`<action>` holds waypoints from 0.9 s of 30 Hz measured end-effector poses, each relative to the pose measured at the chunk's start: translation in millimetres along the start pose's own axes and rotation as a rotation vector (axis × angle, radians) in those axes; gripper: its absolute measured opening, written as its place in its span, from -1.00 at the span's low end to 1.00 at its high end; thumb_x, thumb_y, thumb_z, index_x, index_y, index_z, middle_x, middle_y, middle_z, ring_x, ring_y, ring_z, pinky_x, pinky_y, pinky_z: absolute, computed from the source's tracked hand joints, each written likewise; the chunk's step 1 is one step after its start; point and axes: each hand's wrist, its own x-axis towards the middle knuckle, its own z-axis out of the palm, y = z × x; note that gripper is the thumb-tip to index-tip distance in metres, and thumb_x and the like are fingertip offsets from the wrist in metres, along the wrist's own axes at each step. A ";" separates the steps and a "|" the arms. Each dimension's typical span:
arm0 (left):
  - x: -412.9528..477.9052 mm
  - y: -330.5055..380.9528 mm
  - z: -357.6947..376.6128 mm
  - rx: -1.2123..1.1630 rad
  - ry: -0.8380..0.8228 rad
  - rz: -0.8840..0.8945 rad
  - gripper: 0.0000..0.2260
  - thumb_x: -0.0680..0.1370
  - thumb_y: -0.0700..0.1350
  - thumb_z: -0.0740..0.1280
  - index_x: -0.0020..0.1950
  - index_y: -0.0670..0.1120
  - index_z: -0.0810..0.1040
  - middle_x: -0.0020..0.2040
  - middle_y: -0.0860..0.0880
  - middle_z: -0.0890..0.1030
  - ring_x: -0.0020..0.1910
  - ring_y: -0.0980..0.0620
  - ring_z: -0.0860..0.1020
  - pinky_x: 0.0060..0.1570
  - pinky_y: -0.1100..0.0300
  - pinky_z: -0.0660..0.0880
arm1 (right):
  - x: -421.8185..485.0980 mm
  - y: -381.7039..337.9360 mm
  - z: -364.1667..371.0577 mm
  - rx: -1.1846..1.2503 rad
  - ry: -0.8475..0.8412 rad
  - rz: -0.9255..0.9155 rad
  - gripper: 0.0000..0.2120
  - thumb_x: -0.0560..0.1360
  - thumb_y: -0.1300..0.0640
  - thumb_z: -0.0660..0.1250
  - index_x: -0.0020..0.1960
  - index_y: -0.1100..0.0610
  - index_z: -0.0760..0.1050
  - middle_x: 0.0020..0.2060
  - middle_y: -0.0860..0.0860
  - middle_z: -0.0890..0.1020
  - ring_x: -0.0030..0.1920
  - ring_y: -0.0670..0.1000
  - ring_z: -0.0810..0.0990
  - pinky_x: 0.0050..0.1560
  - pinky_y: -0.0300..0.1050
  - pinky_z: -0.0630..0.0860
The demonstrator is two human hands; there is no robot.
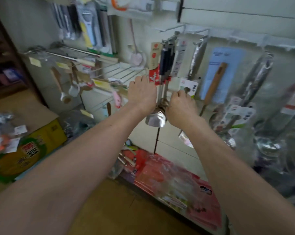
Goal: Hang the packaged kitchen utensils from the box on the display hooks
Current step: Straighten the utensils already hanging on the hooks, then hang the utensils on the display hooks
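Hands numbered two, both bare, both stretched toward the display wall. The left hand (141,94) lay with its fingers fairly straight, the tips touching the red card of one hanging bunch (165,65) of dark-handled steel utensils. The handles in that bunch were too crowded to count. One broad steel blade (156,118) showed at its foot, between the two wrists.

The right hand (182,106), just right of the bunch, had its fingers curled round one wrapped utensil (185,139). This was a thin item in clear film, blurred, and its lower end poked out under the wrist with a pale pink patch showing. What kind of utensil it was I could not tell. It was held in the air just right of the bunch's foot.

Above the bunch, two white wire hooks (170,28) jutted from the wall. Right of the bunch hung one wooden-handled tool (214,82) on a blue card. Farther right hung steel ladles (262,78) in clear bags, too blurred to count.

One yellow and green cardboard box (41,143) sat well to the lower left of the bunch, its flap open, with a heap of bagged utensils (1,133) in it, number unreadable. Below the bunch lay a stack of red packs (168,177).
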 end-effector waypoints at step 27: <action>-109.0 -354.1 30.2 0.090 -0.338 -0.654 -0.61 0.53 -0.28 0.25 0.37 -0.27 0.39 0.34 -0.23 0.36 0.35 -0.19 0.29 0.32 0.00 0.31 | 57.8 -358.8 49.5 0.014 -0.163 -0.675 -0.48 0.61 -0.06 0.11 0.42 0.28 0.24 0.34 0.20 0.37 0.35 0.19 0.34 0.32 0.02 0.26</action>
